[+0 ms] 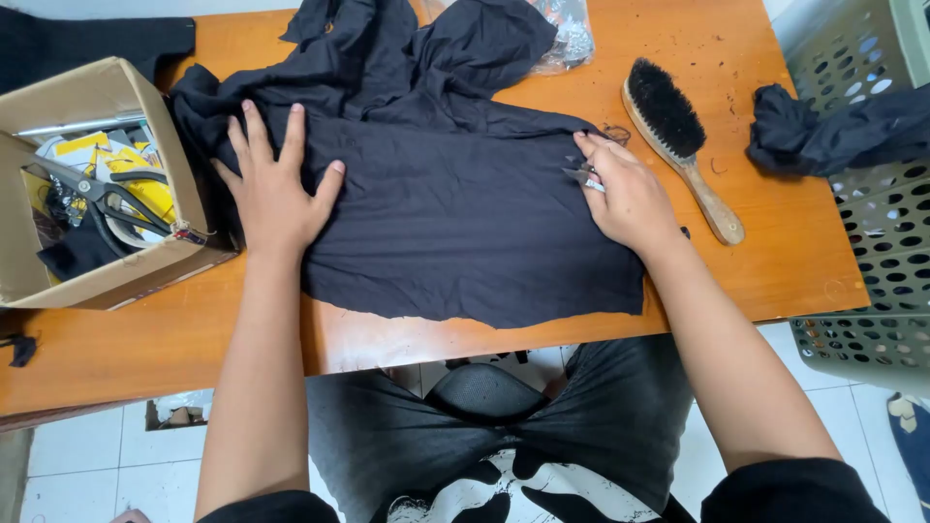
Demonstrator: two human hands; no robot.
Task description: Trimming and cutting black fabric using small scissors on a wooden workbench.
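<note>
Black cloth [455, 203] lies spread over the middle of the wooden table [775, 261], its near part smoothed flat and its far part bunched up in folds. The left hand [276, 184] presses flat on the cloth, fingers spread wide apart. The right hand [630, 194] rests at the cloth's right edge, and its fingers pinch a small metal tool [584, 176], maybe thread snips, though I cannot see it clearly. The tool's tip meets the edge of the cloth. I judge the work is at an early or middle stage: the near part is laid out and held, but the far heap is not smoothed, and the front edge looks uneven and rough.

The cloth is thin, soft and finely wrinkled, plain black with no pattern. Beside the right hand lies a brush [678, 136] with a wooden handle. To the left stands a cardboard box [97, 281] with big scissors [97, 199] inside. On the right, another dark cloth piece [823, 131] hangs on a plastic basket [872, 252].
</note>
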